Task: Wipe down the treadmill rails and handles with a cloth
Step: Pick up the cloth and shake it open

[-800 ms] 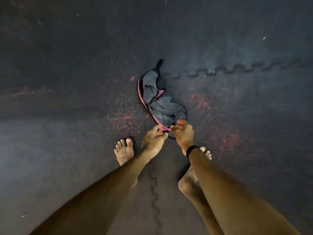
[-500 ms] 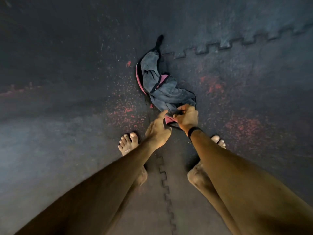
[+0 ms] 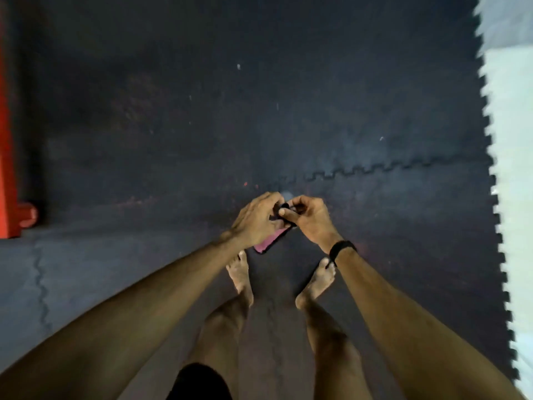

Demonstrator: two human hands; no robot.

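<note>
Both hands meet in front of me above the floor, bunching up the cloth, a dark grey rag with a pink edge. My left hand wraps over most of it, and only a pink strip hangs out below its palm. My right hand, with a black band on its wrist, pinches a dark corner of the cloth between thumb and fingers. No treadmill, rail or handle is in view.
Dark interlocking foam mats cover the floor, their toothed edge running down the right side against pale flooring. A red metal frame foot stands at the far left. My bare feet are below my hands.
The cloth has come up off the mat, where it lay spread out, and is now gathered between both hands. The view has risen and swung, bringing the red frame and the pale floor into sight.
</note>
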